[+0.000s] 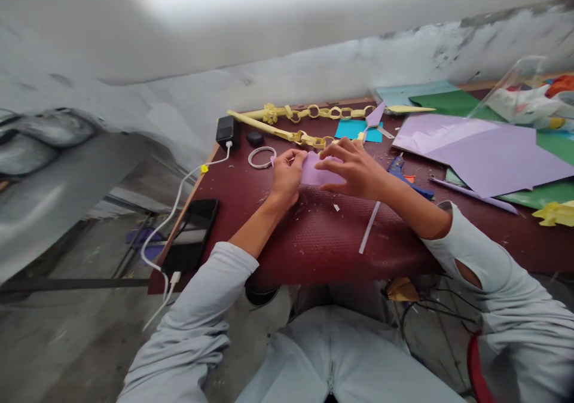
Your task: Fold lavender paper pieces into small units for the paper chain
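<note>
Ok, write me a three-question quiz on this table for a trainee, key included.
1. What is in the left hand's grip?
2. True or false: the black smartphone lies to the left of both hands.
3. Pick the colour of the linked paper chain: A green, B yellow, C red.

Key:
1. A lilac paper piece.
2. True.
3. B.

Diffuse light, whitest in a glare across the top, softly shades the table below the lilac paper. A pale reflection streaks the phone at the table's left edge; wide-angle distortion stretches both sleeves.
</note>
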Demonstrator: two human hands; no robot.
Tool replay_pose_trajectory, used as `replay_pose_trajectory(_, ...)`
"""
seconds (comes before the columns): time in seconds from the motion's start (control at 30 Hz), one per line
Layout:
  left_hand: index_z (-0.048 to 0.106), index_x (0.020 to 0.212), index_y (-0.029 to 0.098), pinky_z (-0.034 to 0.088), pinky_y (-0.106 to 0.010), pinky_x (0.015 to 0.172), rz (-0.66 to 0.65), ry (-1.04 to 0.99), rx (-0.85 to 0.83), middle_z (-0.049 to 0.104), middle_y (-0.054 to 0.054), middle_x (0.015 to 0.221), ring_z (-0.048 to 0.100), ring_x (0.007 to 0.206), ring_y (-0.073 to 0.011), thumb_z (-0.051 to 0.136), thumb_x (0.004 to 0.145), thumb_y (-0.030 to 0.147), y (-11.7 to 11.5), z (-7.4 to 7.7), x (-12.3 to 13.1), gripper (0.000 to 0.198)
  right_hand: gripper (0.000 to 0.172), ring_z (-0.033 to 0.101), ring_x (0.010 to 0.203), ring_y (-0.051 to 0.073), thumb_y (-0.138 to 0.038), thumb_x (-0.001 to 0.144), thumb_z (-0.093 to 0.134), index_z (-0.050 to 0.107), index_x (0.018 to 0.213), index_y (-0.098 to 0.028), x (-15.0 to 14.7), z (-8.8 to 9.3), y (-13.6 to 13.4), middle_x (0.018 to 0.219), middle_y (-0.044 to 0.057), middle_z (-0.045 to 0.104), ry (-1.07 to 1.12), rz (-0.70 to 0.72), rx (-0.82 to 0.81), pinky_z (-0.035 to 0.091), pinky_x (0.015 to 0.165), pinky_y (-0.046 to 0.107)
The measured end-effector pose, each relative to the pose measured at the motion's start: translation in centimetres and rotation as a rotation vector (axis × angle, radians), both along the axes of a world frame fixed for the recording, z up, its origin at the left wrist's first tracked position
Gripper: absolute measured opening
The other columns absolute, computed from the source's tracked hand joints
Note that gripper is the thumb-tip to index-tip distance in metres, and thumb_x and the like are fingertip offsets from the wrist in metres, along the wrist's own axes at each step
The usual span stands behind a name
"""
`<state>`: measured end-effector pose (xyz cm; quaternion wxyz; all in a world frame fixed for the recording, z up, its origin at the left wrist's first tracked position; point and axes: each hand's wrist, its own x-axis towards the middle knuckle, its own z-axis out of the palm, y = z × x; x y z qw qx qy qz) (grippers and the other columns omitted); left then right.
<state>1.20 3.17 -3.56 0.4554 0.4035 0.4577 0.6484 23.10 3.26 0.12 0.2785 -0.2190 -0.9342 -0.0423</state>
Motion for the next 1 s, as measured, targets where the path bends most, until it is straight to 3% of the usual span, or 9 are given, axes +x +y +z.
replay_pose_trajectory(0.07, 0.068, 0.077, 0.018, 0.043, -0.02, 0.057, -0.026, -0.059, -0.034, 0.063, 0.001, 0.073, 0.052, 0.061, -0.009, 0.079, 0.097, 0.024, -0.2, 0.4, 0.0, 0.024, 0.02, 0.06, 0.128, 0.039, -0.027, 0.113, 0.067, 0.08, 0.128, -0.025, -0.2, -0.3, 0.0, 0.141, 0.014, 0.076, -0.05, -0.025, 0.021, 0.042, 0.108, 0.056)
replay_pose_trajectory(0.13, 0.066, 0.075, 0.018, 0.041, -0.02, 0.055, -0.04, -0.097, -0.064, 0.06, 0.002, 0.071, 0.051, 0.059, -0.0092, 0.08, 0.095, 0.023, -0.3, 0.6, -0.3, 0.025, 0.025, 0.062, 0.121, 0.035, -0.019, 0.116, 0.056, 0.081, 0.119, -0.023, 0.0, -0.4, 0.3, 0.132, 0.014, 0.079, -0.075, -0.037, 0.02, 0.043, 0.105, 0.053)
replay_pose_trajectory(0.23, 0.065, 0.077, 0.019, 0.044, -0.02, 0.055, -0.06, -0.12, -0.075, 0.061, 0.002, 0.073, 0.052, 0.061, -0.0094, 0.083, 0.093, 0.025, -0.3, 0.8, -0.5, 0.025, 0.023, 0.061, 0.122, 0.036, -0.035, 0.117, 0.064, 0.08, 0.125, -0.021, 0.4, -0.1, 0.4, 0.137, 0.016, 0.078, -0.06, -0.023, 0.017, 0.044, 0.104, 0.053)
replay_pose_trajectory(0.33, 0.065, 0.079, 0.018, 0.048, -0.018, 0.057, -0.062, -0.142, -0.072, 0.063, 0.002, 0.075, 0.054, 0.063, -0.0085, 0.083, 0.093, 0.024, -0.5, 1.0, -0.5, 0.024, 0.04, 0.059, 0.127, 0.04, -0.051, 0.11, 0.075, 0.077, 0.135, -0.02, 0.3, 0.1, -0.1, 0.145, 0.019, 0.076, -0.048, -0.008, 0.049, 0.044, 0.106, 0.056)
replay_pose_trajectory(0.47, 0.066, 0.088, 0.02, 0.059, -0.022, 0.063, -0.127, -0.15, -0.142, 0.072, -0.002, 0.087, 0.068, 0.072, -0.0125, 0.084, 0.097, 0.035, -1.0, 1.4, -0.6, 0.026, 0.027, 0.061, 0.119, 0.035, -0.034, 0.12, 0.057, 0.081, 0.116, -0.024, -0.2, 0.2, -0.5, 0.128, 0.014, 0.082, -0.007, -0.031, 0.047, 0.044, 0.101, 0.053)
replay_pose_trajectory(0.63, 0.072, 0.115, 0.024, 0.067, -0.03, 0.069, -0.297, -0.112, -0.139, 0.083, -0.009, 0.11, 0.08, 0.09, -0.0218, 0.086, 0.097, 0.066, -2.0, 2.5, -0.4, 0.047, 0.03, 0.06, 0.09, 0.025, -0.039, 0.117, 0.064, 0.075, 0.094, -0.023, -0.5, 0.4, -0.2, 0.094, 0.008, 0.077, 0.259, 0.027, -0.184, 0.047, 0.088, 0.044)
replay_pose_trajectory(0.77, 0.074, 0.118, 0.024, 0.07, -0.031, 0.076, -0.367, -0.085, -0.1, 0.083, -0.01, 0.115, 0.082, 0.105, -0.0264, 0.08, 0.099, 0.075, -2.6, 3.0, 0.0, 0.055, 0.04, 0.051, 0.073, 0.019, -0.049, 0.104, 0.084, 0.066, 0.079, -0.023, -0.4, 0.5, -0.1, 0.075, 0.001, 0.06, 0.546, -0.073, -0.461, 0.042, 0.073, 0.037)
replay_pose_trajectory(0.87, 0.072, 0.116, 0.024, 0.07, -0.032, 0.085, -0.397, -0.066, -0.086, 0.081, -0.006, 0.112, 0.081, 0.103, -0.0221, 0.086, 0.098, 0.066, -2.6, 2.8, 0.0, 0.048, 0.048, 0.046, 0.07, 0.017, -0.054, 0.096, 0.091, 0.062, 0.073, -0.023, -0.3, 0.5, 0.1, 0.071, 0.0, 0.055, 0.677, -0.115, -0.598, 0.04, 0.066, 0.035)
replay_pose_trajectory(1.0, 0.071, 0.109, 0.022, 0.069, -0.034, 0.09, -0.389, -0.076, -0.084, 0.079, -0.003, 0.104, 0.078, 0.091, -0.016, 0.093, 0.093, 0.035, -1.9, 2.1, -0.5, 0.031, 0.054, 0.046, 0.072, 0.016, -0.063, 0.088, 0.097, 0.064, 0.072, -0.022, -0.2, 0.9, -0.1, 0.073, 0.0, 0.057, 0.72, -0.12, -0.676, 0.039, 0.063, 0.033)
